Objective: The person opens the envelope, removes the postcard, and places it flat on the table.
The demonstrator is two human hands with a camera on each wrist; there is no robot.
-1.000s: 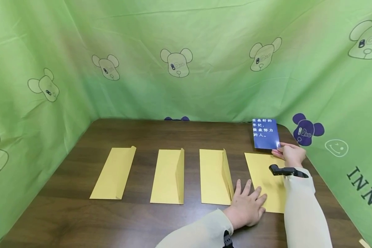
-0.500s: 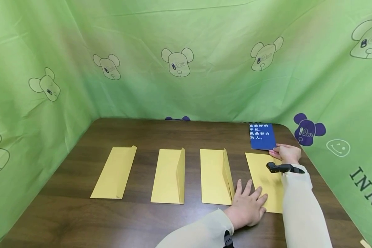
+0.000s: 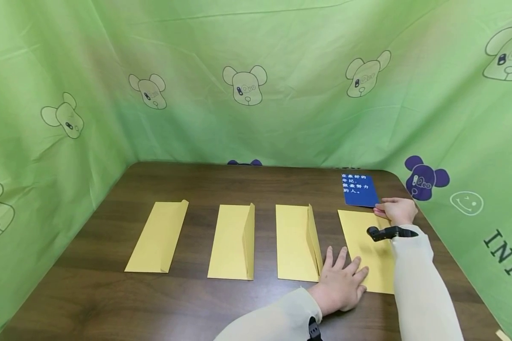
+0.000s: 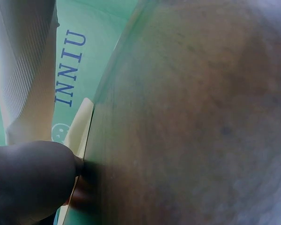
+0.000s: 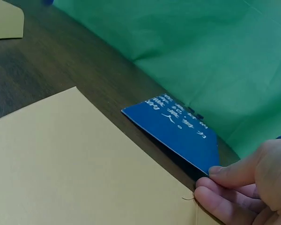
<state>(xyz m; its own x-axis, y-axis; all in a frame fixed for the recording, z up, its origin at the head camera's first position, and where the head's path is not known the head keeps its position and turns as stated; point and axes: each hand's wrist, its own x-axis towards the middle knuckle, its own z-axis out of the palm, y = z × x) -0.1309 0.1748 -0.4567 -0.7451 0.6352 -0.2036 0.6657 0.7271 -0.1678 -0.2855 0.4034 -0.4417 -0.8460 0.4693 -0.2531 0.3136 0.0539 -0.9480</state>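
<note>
My right hand pinches the near right corner of a blue card with white Chinese writing, thumb on top and fingers beneath. In the right wrist view the card is tilted, its near edge lifted with a dark gap below. Just in front of it lies the rightmost yellow envelope, partly covered by my right forearm. My left hand rests flat with spread fingers, the fingertips over that envelope's left edge. The left wrist view has part of this hand low at the left.
Three more yellow envelopes lie in a row to the left: one at far left, one in the middle, one beside my left hand. Their right-side flaps stand partly raised. A green printed curtain borders the dark wooden table.
My right hand has lowered the blue card toward the table; it stood more upright and higher before. The left hand has stayed in place on the envelope.
</note>
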